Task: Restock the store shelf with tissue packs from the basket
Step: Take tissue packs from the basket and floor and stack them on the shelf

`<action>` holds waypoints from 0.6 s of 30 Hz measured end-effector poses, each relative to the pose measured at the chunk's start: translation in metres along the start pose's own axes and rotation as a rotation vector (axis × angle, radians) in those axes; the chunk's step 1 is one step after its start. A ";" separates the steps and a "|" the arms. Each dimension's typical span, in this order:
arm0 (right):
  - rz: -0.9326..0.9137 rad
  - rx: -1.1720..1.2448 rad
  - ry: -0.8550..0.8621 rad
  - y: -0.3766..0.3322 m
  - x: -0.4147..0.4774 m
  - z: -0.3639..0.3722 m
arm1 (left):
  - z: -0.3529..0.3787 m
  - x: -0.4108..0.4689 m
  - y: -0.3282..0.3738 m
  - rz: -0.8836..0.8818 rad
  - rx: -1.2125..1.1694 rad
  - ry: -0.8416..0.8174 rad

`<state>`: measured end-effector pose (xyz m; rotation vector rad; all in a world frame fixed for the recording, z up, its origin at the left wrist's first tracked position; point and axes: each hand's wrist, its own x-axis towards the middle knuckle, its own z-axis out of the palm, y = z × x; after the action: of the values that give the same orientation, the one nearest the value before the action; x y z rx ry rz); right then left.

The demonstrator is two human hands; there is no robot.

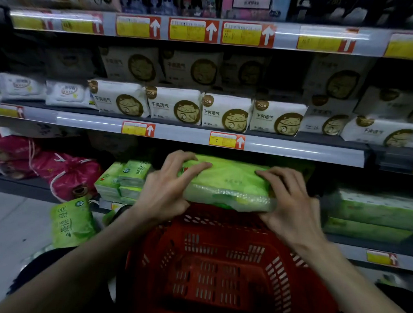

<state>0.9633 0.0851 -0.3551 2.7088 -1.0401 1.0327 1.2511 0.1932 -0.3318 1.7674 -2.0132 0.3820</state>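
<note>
Both hands, left hand (172,185) and right hand (292,205), clamp one green tissue pack (228,182) above the emptied-looking red basket (218,266), heading for the half-stocked shelf (340,239).

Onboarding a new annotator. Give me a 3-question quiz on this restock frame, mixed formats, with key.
1. True or false: the left hand and right hand both grip the same green tissue pack.
2. Multiple choice: the held pack sits (A) deep inside the red basket, (B) above the far rim of the red basket, at the front of the lower shelf, (C) on the floor.
3. Fill in: the white packs on the shelf above carry a round ____ emblem.

Key: 1 true; 2 B; 3 cat.
</note>
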 end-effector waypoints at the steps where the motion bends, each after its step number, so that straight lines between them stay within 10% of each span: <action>1: 0.020 -0.013 0.005 0.001 -0.005 0.013 | 0.013 -0.003 -0.003 0.006 0.010 -0.007; 18: 0.027 -0.027 -0.177 0.027 0.009 0.043 | 0.054 0.023 -0.035 -0.001 -0.141 -0.121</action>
<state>0.9759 0.0467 -0.3875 2.8126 -1.1109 0.7873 1.2761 0.1426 -0.3698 1.7419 -2.0666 0.1311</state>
